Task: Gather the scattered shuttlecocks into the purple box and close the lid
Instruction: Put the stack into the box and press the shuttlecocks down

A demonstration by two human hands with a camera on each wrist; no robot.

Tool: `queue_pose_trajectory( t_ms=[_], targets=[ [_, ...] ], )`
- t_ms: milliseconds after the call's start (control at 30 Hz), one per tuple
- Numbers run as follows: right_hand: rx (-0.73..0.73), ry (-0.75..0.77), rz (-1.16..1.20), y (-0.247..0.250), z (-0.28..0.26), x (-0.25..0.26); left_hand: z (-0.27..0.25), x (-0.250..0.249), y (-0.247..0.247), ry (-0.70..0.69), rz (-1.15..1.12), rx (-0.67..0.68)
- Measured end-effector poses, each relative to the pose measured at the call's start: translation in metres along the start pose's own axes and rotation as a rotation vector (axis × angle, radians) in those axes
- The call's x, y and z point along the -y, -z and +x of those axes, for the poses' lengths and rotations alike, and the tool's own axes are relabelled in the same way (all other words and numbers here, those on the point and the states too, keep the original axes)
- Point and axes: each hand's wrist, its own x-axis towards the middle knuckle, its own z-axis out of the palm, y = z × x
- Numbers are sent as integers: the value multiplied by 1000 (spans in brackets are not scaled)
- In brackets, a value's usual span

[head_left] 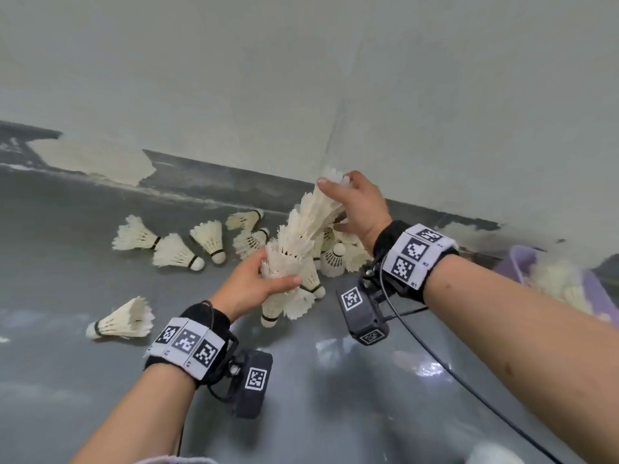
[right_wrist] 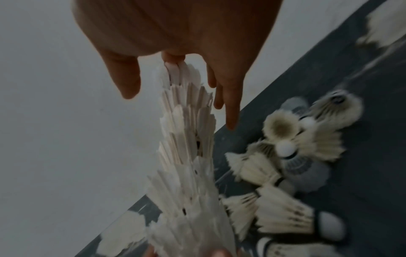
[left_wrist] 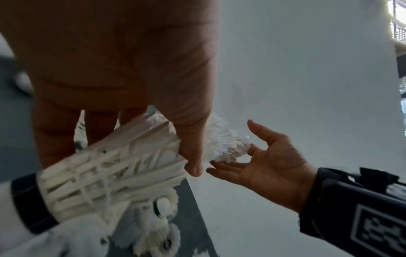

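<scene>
Out past the left hand (head_left: 249, 285), loose shuttlecocks (head_left: 174, 252) lie on the grey floor (head_left: 67, 380), one more just left of that wrist. The left hand grips the bottom of a nested stack (head_left: 303, 231) while the right hand (head_left: 360, 209) pinches the top — probably to keep it from buckling on the carry. A pile (head_left: 338, 257) sits under the right hand. The purple box (head_left: 516, 262) waits right of the right forearm, lid open I think, some shuttlecocks already inside.
</scene>
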Motion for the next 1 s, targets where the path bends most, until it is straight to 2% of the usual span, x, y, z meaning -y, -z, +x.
queue_pose_trajectory(
  t_ms=[100,367,533,667,833,1000],
  targets=[
    [-56,-31,2,43,-3,-18,20,-18,-33,-52,71,81],
    [-328,23,63,125,-5,-60,44,-66,-105,-127,275,103],
    [-463,100,91,192,-10,-79,48,-101,-179,-131,330,143],
    [-475,136,83,280,-5,-99,47,-135,-282,-186,336,212],
    [-436,78,22,381,3,-135,45,-158,-405,-112,79,231],
    [-297,5,30,433,3,-182,39,-158,-467,-40,41,250]
  ],
)
